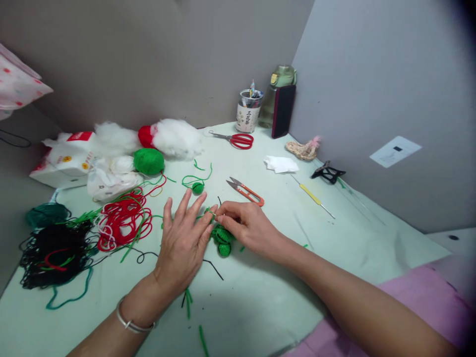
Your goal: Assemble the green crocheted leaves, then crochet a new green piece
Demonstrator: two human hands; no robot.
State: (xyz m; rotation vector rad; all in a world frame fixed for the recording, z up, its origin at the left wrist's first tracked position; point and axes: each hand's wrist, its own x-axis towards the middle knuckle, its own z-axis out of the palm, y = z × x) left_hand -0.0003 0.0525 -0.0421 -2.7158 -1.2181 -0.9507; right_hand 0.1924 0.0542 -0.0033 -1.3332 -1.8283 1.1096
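My left hand (182,243) lies palm down with its fingers stretched out and spread, its index finger and thumb touching a green crocheted piece (223,235) with black lines. The piece's left side is hidden under that hand. My right hand (247,225) pinches a thin metal needle (211,212) just above the piece, beside my left index fingertip. A small green crocheted ball (198,188) with a loose yarn tail sits beyond my left fingers. Orange thread snips (247,192) lie open beyond my right hand.
Left are red yarn (122,220), black yarn (55,253), a green yarn ball (148,161) and white stuffing (178,138). Red-handled scissors (241,141), a pen cup (248,114), a bottle (267,106) and a phone (283,111) are at the back. A yellow-handled hook (311,194) lies right.
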